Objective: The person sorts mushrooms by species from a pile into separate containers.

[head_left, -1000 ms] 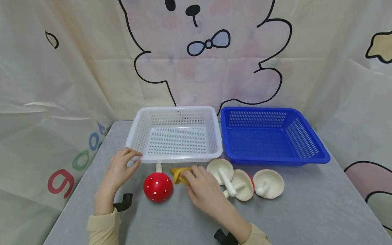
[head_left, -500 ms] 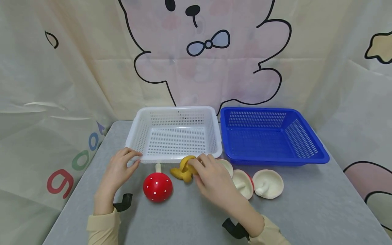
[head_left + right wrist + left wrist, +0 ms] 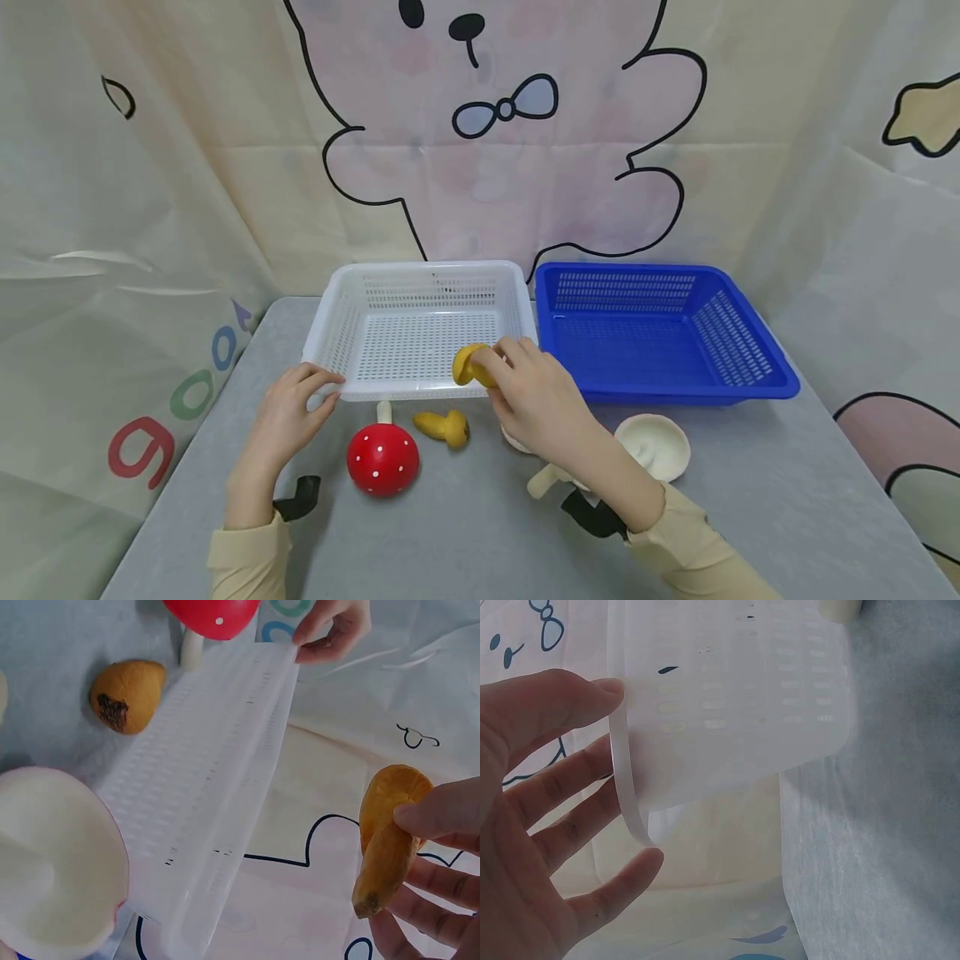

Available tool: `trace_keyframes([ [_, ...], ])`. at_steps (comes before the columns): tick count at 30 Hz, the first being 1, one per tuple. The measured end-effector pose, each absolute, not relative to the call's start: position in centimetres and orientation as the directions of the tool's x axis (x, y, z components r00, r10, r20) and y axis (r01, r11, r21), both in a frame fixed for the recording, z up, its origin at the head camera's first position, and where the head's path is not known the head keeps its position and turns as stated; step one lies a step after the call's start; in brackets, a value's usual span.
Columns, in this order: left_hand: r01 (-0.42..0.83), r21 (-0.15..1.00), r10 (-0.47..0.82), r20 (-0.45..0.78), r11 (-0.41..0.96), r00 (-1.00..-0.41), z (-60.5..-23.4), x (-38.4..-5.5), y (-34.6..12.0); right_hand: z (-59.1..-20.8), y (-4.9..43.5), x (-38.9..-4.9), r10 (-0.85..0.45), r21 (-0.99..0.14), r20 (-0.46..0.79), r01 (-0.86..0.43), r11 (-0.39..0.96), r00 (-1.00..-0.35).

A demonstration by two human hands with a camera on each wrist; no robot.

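Note:
My right hand [image 3: 551, 404] pinches a yellow toy mushroom [image 3: 468, 367] between thumb and fingers, above the front rim of the white basket [image 3: 420, 390]. The right wrist view shows its folded cap and tapering stem [image 3: 386, 859]. My left hand [image 3: 285, 421] holds the basket's front left corner, thumb on one side of the rim [image 3: 620, 761] and fingers on the other. On the table, a second yellow mushroom [image 3: 444, 427] lies beside a red, white-dotted mushroom [image 3: 382, 460]. Pale-bottomed mushrooms [image 3: 654, 447] lie to the right, partly hidden by my right hand and forearm.
A blue basket [image 3: 660, 392] stands right of the white one at the back of the grey table [image 3: 450, 542]. Behind them hangs a printed curtain [image 3: 480, 200]. Nothing is visible inside either basket.
My right hand has lifted one yellow mushroom away from the other and carried it up and right, over the white basket's front rim. My left hand stays at the basket corner.

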State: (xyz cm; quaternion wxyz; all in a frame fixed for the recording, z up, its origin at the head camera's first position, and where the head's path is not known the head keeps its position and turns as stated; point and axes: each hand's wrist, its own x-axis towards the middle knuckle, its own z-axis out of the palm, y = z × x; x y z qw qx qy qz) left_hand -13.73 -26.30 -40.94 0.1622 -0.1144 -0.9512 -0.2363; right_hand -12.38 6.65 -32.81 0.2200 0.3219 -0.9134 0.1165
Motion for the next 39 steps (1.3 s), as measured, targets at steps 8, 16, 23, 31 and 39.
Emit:
trace_keyframes([
  [8, 0.293, 0.406, 0.141, 0.365, 0.866, -0.92, -40.9, -13.8, -26.4, -31.6, 6.6, -14.5, -0.553, -0.087, 0.426, -0.641, 0.763, -0.716],
  [16, 0.283, 0.406, 0.136, 0.352, 0.869, -0.926, -40.8, -13.7, -26.3, -31.4, 6.2, -16.9, -0.548, -0.123, 0.367, -0.623, 0.772, -0.752],
  [23, 0.278, 0.405, 0.135, 0.346, 0.871, -0.928, -40.7, -13.6, -26.3, -31.8, 5.8, -18.9, -0.548, -0.137, 0.321, -0.611, 0.78, -0.772],
  [31, 0.281, 0.398, 0.139, 0.349, 0.873, -0.927, -40.8, -13.8, -26.4, -32.5, 5.2, -21.0, -0.563, -0.14, 0.262, -0.608, 0.782, -0.784],
  [39, 0.278, 0.396, 0.14, 0.342, 0.875, -0.929, -40.8, -13.7, -26.4, -33.2, 4.8, -22.5, -0.551, -0.178, 0.173, -0.576, 0.798, -0.817],
])
